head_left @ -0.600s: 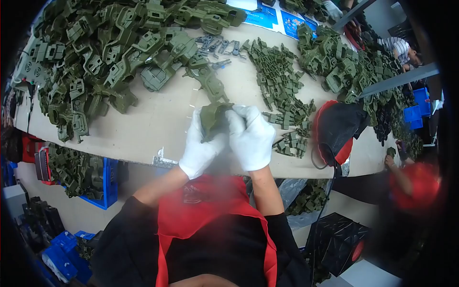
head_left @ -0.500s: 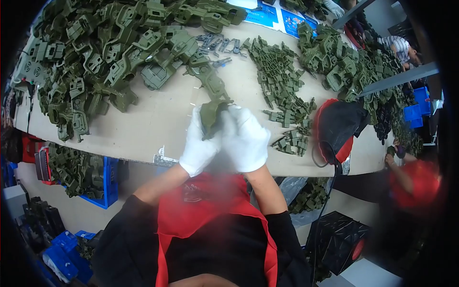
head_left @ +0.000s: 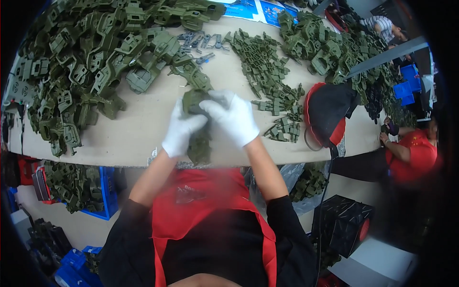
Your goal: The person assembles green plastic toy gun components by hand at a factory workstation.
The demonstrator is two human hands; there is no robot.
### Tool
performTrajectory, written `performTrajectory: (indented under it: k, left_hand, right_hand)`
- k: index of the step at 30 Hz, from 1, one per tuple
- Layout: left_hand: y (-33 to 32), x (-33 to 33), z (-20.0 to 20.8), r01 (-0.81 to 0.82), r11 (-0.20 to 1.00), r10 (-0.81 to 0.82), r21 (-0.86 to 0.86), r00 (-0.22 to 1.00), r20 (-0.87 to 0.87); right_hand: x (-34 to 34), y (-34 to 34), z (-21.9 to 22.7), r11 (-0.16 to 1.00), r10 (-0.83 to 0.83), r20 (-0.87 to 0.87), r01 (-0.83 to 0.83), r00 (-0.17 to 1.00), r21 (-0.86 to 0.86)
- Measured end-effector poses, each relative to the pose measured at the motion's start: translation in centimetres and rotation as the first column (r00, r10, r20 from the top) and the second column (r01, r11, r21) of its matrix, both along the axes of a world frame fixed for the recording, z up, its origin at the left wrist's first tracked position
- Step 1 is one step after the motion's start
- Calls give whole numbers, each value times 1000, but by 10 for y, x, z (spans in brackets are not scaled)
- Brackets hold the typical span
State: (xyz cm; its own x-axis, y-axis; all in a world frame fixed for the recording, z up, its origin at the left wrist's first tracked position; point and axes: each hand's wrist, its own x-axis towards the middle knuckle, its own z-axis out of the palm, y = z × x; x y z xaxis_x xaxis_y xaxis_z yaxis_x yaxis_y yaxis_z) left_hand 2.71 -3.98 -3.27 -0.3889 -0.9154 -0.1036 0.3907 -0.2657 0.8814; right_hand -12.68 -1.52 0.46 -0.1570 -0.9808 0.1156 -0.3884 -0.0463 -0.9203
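Observation:
In front of my chest, over the near part of the table, I hold a dark green moulded plastic toy vehicle part [head_left: 199,149]. It stretches lengthwise between my hands, its near end hanging low by the table edge. My white-gloved left hand [head_left: 180,128] is closed around its left side. From the right, my gloved right hand [head_left: 233,117] grips the upper part, thumb and fingers bent over it; some fingertips are hidden. Just beyond lies another green vehicle part [head_left: 192,74]. Several small grey plastic pieces [head_left: 203,40] sit farther back.
A big heap of green vehicle parts [head_left: 91,62] covers the table's left. Small green pieces [head_left: 263,64] spread right of centre, beside a black-and-red cloth bag [head_left: 327,115]. A blue crate [head_left: 109,191] of parts stands below left. Another person in red [head_left: 416,155] works at the right.
The held part has been turned, and its near end now extends down between my wrists. My right hand has shifted over its top. The whole view has moved slightly.

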Motion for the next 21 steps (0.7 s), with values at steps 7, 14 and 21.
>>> performTrajectory:
  k: [7,14,21]
  left_hand:
    - [-54,-18,-14,114,986,-104,118,991,-85]
    - [-73,-25,-48,63,998,-58,13,970,-234]
    - [-60,-32,-52,-73,996,81,60,986,-148]
  right_hand:
    - [-81,-36,-55,894,-252,-853,447,457,-25]
    - [-79,-12,-33,946,-309,-628,299,714,-125]
    - [7,48,-36,970,-84,-373,162,924,184]
